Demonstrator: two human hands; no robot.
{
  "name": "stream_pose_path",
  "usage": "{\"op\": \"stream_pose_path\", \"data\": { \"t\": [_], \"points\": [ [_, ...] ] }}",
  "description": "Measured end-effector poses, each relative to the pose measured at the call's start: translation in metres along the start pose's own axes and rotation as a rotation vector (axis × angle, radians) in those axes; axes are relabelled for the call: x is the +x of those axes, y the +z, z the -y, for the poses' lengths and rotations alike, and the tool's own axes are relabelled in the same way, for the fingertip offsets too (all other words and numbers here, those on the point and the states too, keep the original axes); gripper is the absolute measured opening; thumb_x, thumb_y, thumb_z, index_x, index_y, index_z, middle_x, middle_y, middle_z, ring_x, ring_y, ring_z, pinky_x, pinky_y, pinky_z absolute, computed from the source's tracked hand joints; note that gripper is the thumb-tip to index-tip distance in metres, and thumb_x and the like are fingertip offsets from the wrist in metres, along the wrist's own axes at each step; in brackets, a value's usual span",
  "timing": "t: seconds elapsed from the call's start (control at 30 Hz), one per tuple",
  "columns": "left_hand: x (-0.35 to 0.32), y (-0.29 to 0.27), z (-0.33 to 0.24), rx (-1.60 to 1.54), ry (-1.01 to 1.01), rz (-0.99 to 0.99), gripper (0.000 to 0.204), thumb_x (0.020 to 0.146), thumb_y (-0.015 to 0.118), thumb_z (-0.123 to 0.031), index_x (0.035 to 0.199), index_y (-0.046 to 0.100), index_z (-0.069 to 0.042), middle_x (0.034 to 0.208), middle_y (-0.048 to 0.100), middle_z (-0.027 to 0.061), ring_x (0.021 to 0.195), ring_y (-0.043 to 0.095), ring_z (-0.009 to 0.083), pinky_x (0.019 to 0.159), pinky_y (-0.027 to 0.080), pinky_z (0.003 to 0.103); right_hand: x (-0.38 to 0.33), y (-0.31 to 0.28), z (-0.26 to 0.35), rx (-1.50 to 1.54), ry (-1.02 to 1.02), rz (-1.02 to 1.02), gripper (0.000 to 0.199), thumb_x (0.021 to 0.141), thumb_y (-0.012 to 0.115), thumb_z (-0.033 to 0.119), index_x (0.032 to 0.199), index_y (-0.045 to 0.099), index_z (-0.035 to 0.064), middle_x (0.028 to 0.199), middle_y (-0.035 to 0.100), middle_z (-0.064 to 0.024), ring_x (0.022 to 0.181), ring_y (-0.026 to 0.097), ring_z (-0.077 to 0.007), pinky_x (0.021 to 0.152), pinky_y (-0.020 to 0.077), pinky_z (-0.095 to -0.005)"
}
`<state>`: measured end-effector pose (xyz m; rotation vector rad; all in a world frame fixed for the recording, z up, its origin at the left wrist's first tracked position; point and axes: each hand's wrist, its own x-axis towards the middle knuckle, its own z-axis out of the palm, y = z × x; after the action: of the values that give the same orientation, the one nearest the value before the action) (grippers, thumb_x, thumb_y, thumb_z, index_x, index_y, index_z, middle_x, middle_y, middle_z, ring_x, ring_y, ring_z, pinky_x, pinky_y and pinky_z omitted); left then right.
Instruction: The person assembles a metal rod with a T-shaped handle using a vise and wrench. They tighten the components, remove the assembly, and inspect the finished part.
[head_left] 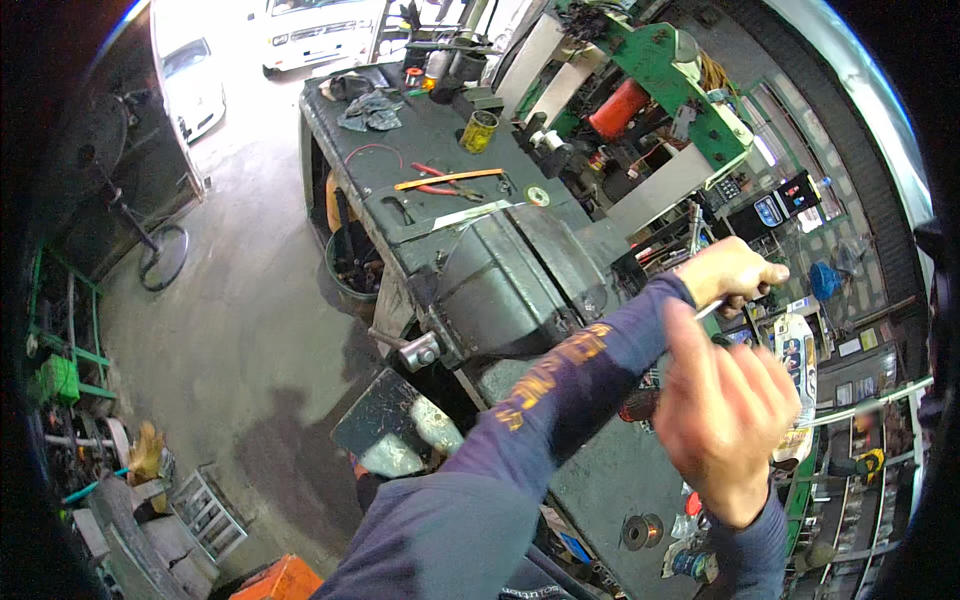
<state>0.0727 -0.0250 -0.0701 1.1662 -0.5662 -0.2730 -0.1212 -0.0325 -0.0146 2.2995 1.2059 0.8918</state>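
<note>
My left arm, in a dark sleeve with yellow lettering, reaches across the bench to the right. My left hand (732,275) is closed, its fingers curled under and its thumb pointing right. A short piece of a thin metal rod (709,309) shows at its underside, close to my right hand; the rest is hidden. Nearer me, my right hand (725,425) is raised and slightly blurred, one finger pointing up and the others curled. Whatever it may hold is hidden. Left of both hands stands a large dark bench vise (505,270) with a round-headed screw (420,350).
On the dark workbench (345,115) lie red-handled pliers (440,188), an orange strip (450,179), a yellow can (479,132) and crumpled grey cloth (370,110). A wire spool (642,531) sits near me. Green machinery (660,70) and a tool rack stand right; a bucket (352,260) is beside the bench.
</note>
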Motion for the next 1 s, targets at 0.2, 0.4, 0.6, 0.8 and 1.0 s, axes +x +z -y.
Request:
{"op": "stream_pose_path", "data": {
  "t": [0.2,0.4,0.6,0.8,1.0],
  "points": [
    [-0.085,0.003,0.07,0.369,0.44,-0.955,0.03,0.101,0.066,-0.03,0.109,0.069,-0.002,0.089,0.071,0.0153,0.086,0.071,0.0322,0.075,0.054,0.042,0.037,0.001,-0.004,-0.108,-0.05,0.427,0.03,0.078,0.068,0.019,0.106,0.066,0.0078,0.065,0.063,-0.0037,0.064,0.069,-0.0225,0.06,0.0517,-0.038],
    [-0.148,0.111,0.054,0.143,0.431,-0.269,0.025,0.098,0.066,-0.025,0.114,0.066,-0.006,0.104,0.072,0.0153,0.102,0.068,0.0325,0.091,0.052,0.044,0.022,-0.005,0.002,-0.123,0.04,0.483,0.021,0.076,0.065,0.013,0.096,0.061,0.0084,0.061,0.061,-0.0072,0.064,0.07,-0.0291,0.065,0.056,-0.0462],
    [-0.054,0.112,0.048,0.426,0.403,-0.115,0.022,0.095,0.07,-0.028,0.106,0.067,-0.009,0.103,0.07,0.0116,0.1,0.066,0.027,0.095,0.049,0.042,0.058,0.017,-0.022,0.076,-0.001,0.251,0.021,0.085,0.067,0.007,0.105,0.064,0.0146,0.062,0.061,-0.0152,0.062,0.067,-0.0363,0.061,0.0559,-0.0492],
    [-0.161,0.038,0.009,0.52,0.883,-0.146,0.038,0.091,0.071,-0.028,0.06,0.059,-0.009,0.064,0.064,0.0112,0.06,0.062,0.0286,0.072,0.049,0.043,0.038,0.119,-0.187,0.508,0.351,0.585,0.024,0.094,0.061,0.021,0.102,0.074,0.0024,0.1,0.074,-0.0202,0.096,0.072,-0.0359,0.086,0.0543,-0.043],
    [-0.038,-0.024,-0.017,-0.798,0.245,-0.274,0.051,0.099,0.071,-0.039,0.062,0.044,-0.017,0.051,0.037,-0.0057,0.04,0.037,0.0095,0.039,0.031,0.032,-0.104,0.026,-0.073,0.217,0.471,0.033,0.031,0.094,0.058,-0.004,0.12,0.071,0.0046,0.112,0.076,-0.0195,0.102,0.076,-0.0354,0.087,0.0586,-0.0387]
  ]
}}
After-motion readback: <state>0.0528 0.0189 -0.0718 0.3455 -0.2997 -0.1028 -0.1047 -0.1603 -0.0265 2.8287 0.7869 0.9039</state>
